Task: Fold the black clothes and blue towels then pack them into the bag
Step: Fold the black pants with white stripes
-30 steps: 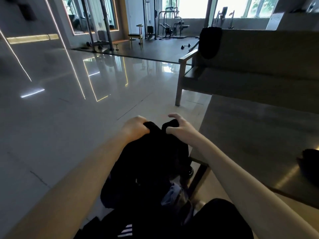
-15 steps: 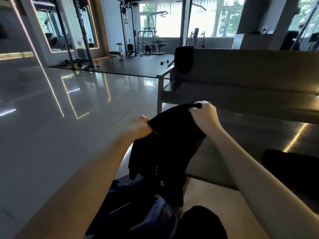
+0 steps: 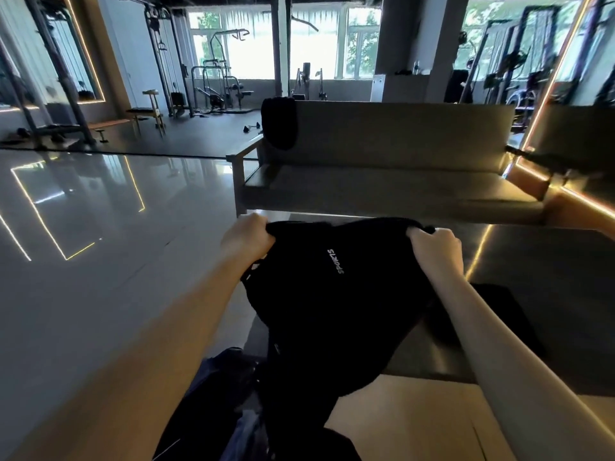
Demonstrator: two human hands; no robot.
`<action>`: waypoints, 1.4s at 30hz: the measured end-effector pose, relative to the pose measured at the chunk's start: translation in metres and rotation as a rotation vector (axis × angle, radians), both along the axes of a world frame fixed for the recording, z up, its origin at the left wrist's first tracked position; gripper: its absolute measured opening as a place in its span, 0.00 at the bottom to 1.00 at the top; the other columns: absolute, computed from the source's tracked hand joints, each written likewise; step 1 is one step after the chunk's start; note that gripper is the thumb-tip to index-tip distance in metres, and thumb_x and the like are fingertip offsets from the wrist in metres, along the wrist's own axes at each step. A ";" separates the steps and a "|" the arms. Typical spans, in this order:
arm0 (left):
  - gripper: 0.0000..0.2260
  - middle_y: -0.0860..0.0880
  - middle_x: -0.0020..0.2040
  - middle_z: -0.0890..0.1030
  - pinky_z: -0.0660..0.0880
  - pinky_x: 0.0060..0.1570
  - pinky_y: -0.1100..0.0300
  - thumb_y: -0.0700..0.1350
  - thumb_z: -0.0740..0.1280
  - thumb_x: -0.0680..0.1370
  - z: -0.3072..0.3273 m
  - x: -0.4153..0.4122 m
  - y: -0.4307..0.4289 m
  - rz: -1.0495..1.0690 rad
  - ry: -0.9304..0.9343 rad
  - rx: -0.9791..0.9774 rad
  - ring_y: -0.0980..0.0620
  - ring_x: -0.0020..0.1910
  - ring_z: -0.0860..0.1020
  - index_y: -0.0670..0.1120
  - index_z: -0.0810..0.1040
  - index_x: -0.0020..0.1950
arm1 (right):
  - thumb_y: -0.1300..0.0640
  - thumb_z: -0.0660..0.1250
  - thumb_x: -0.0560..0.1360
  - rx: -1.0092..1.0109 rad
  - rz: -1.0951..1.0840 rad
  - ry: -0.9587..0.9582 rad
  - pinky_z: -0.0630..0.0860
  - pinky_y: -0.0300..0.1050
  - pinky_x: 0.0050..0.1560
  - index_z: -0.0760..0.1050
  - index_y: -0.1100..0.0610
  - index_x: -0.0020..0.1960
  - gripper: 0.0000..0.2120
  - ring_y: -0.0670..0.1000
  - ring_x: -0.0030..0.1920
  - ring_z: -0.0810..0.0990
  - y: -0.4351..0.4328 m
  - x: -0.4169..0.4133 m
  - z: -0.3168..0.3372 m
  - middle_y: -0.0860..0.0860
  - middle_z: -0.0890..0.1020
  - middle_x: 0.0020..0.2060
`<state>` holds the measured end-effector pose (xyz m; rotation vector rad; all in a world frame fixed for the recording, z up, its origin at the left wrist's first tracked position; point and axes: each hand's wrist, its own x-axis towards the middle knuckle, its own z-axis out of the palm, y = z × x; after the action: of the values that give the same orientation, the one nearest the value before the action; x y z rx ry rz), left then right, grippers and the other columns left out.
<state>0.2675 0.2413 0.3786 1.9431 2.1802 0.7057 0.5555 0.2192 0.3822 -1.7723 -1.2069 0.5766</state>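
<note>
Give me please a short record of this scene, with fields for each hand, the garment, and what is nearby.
left hand: grips one top corner of the black garment
right hand: grips the other top corner
garment: spread in the air, hanging down, white "SPORTS" print visible
table: under the garment, a dark item lies on it
bench: beyond, black cloth over its backrest

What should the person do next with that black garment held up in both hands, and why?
Probably lay it flat on the low table ahead. Left hand and right hand pinch the black garment by its top edge; it hangs unfolded, with bare tabletop just beyond.
</note>
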 end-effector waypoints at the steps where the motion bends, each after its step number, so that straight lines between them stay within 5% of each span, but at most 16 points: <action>1: 0.05 0.43 0.39 0.81 0.81 0.38 0.50 0.42 0.62 0.73 0.001 0.011 0.008 -0.007 -0.053 -0.020 0.44 0.35 0.81 0.43 0.77 0.40 | 0.50 0.62 0.73 -0.026 -0.031 -0.009 0.68 0.46 0.40 0.72 0.56 0.34 0.13 0.48 0.32 0.70 0.006 0.012 -0.008 0.49 0.74 0.33; 9: 0.13 0.42 0.38 0.82 0.79 0.29 0.55 0.34 0.55 0.73 -0.023 0.093 0.108 -0.031 -0.427 -0.090 0.46 0.32 0.82 0.45 0.77 0.49 | 0.47 0.60 0.75 -0.156 -0.165 -0.058 0.69 0.48 0.47 0.77 0.59 0.51 0.17 0.60 0.49 0.76 0.068 0.068 -0.070 0.56 0.77 0.45; 13: 0.09 0.44 0.30 0.79 0.71 0.19 0.63 0.34 0.56 0.76 -0.050 0.130 0.146 -0.020 -0.646 -0.210 0.53 0.21 0.77 0.41 0.75 0.50 | 0.48 0.62 0.75 -0.266 -0.148 -0.321 0.70 0.51 0.51 0.73 0.57 0.63 0.20 0.60 0.58 0.74 0.095 0.066 -0.097 0.57 0.74 0.61; 16: 0.06 0.48 0.32 0.78 0.76 0.37 0.63 0.39 0.64 0.77 -0.079 0.147 0.161 -0.076 -0.706 -0.325 0.53 0.33 0.79 0.44 0.75 0.40 | 0.52 0.64 0.74 -0.122 -0.098 -0.603 0.68 0.53 0.58 0.72 0.56 0.64 0.19 0.58 0.62 0.68 0.105 0.054 -0.119 0.53 0.71 0.62; 19: 0.06 0.46 0.49 0.76 0.70 0.49 0.57 0.44 0.59 0.81 -0.112 0.150 0.158 -0.173 -0.898 -0.539 0.49 0.48 0.75 0.44 0.74 0.51 | 0.56 0.64 0.74 0.046 0.142 -0.636 0.66 0.49 0.59 0.75 0.53 0.60 0.14 0.54 0.61 0.69 0.112 0.033 -0.143 0.48 0.75 0.58; 23: 0.22 0.45 0.65 0.73 0.70 0.58 0.59 0.48 0.65 0.79 -0.167 0.112 0.142 -0.273 -0.386 -0.534 0.48 0.62 0.73 0.42 0.67 0.71 | 0.55 0.65 0.76 0.027 0.549 -0.610 0.66 0.48 0.60 0.75 0.51 0.62 0.15 0.50 0.63 0.69 0.118 0.000 -0.171 0.44 0.75 0.62; 29: 0.23 0.50 0.56 0.77 0.75 0.56 0.51 0.57 0.71 0.71 -0.206 0.080 0.098 -0.287 -0.052 -0.619 0.49 0.54 0.76 0.48 0.71 0.60 | 0.53 0.62 0.77 -0.121 0.693 -0.936 0.63 0.50 0.64 0.67 0.49 0.71 0.23 0.52 0.68 0.64 0.128 -0.033 -0.197 0.45 0.69 0.69; 34: 0.07 0.47 0.43 0.78 0.77 0.45 0.53 0.46 0.68 0.74 -0.206 0.087 0.093 -0.290 -0.067 -0.579 0.44 0.46 0.79 0.47 0.71 0.38 | 0.54 0.61 0.77 -0.100 0.650 -1.074 0.63 0.50 0.63 0.64 0.50 0.72 0.23 0.53 0.67 0.64 0.127 -0.049 -0.199 0.47 0.68 0.69; 38: 0.03 0.48 0.47 0.80 0.75 0.45 0.55 0.41 0.67 0.75 -0.199 0.082 0.091 -0.393 -0.201 -0.423 0.47 0.48 0.79 0.47 0.76 0.48 | 0.59 0.61 0.74 -0.071 0.810 -1.128 0.59 0.49 0.66 0.62 0.47 0.73 0.28 0.53 0.70 0.60 0.129 -0.056 -0.193 0.44 0.60 0.74; 42: 0.06 0.54 0.41 0.76 0.72 0.38 0.63 0.41 0.67 0.75 -0.190 0.071 0.090 -0.373 -0.369 -0.291 0.51 0.43 0.77 0.51 0.73 0.44 | 0.57 0.63 0.71 -0.060 0.796 -1.132 0.58 0.46 0.64 0.78 0.50 0.59 0.17 0.52 0.66 0.65 0.135 -0.057 -0.186 0.46 0.77 0.59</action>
<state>0.3382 0.3310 0.1887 1.8209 1.5519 0.5869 0.4985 0.3543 0.1966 -1.6048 -2.7396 -0.0558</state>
